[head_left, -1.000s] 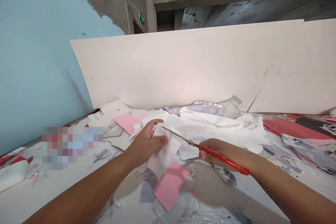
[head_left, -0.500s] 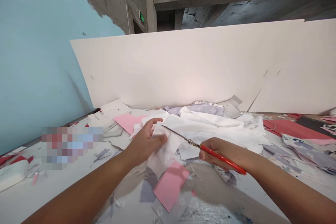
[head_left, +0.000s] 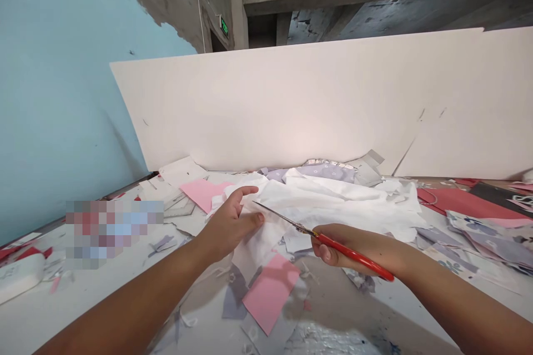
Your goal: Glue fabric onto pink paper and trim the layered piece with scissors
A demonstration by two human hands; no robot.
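My right hand [head_left: 347,247] is wrapped around a pair of scissors [head_left: 353,255] with red handles. Their slim metal blades look nearly closed and point up and left, the tip just short of my left fingers. My left hand [head_left: 233,224] holds part of a thin white cloth [head_left: 353,213], with index finger and thumb reaching toward the blades. The cloth lies in loose folds across the middle of the table, and a flap of it hangs below my left thumb. Its exact grip point is hidden behind the fingers.
A pink rectangular piece [head_left: 271,293] lies in front of the hands among grey scraps. Another pink piece [head_left: 202,191] sits behind on the left. Red sheets [head_left: 470,208] and patterned cloth pieces [head_left: 495,241] are at right. A white board [head_left: 291,111] stands along the back.
The scissors' tip has shifted slightly left and down, and my right hand has turned a little, its fingers moving around the handles. My left hand stays almost in place on the cloth.
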